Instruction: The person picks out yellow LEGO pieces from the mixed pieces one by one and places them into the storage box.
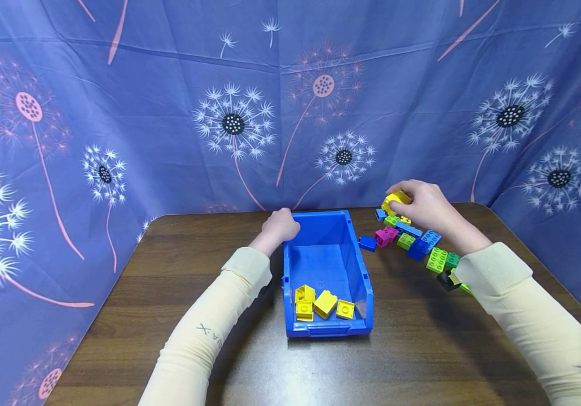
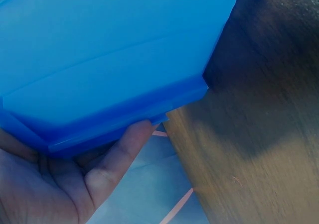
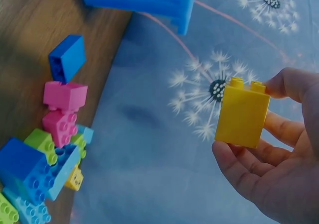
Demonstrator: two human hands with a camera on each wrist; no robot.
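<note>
A blue plastic bin (image 1: 321, 270) stands on the table, with several yellow toy bricks (image 1: 325, 304) at its near end. My left hand (image 1: 279, 225) grips the bin's far left corner; in the left wrist view its thumb (image 2: 134, 139) lies along the blue rim (image 2: 114, 129). Over at the right, my right hand (image 1: 422, 203) holds a yellow toy brick (image 3: 242, 114) up between thumb and fingers, above the far end of a loose group of coloured bricks. The brick's studs show in the right wrist view.
Right of the bin lie pink bricks (image 1: 384, 235), a dark blue brick (image 1: 417, 249), lime green bricks (image 1: 436, 260) and a black piece (image 1: 447, 280), partly under the right forearm. A patterned blue curtain (image 1: 290, 113) hangs behind the wooden table (image 1: 179, 293).
</note>
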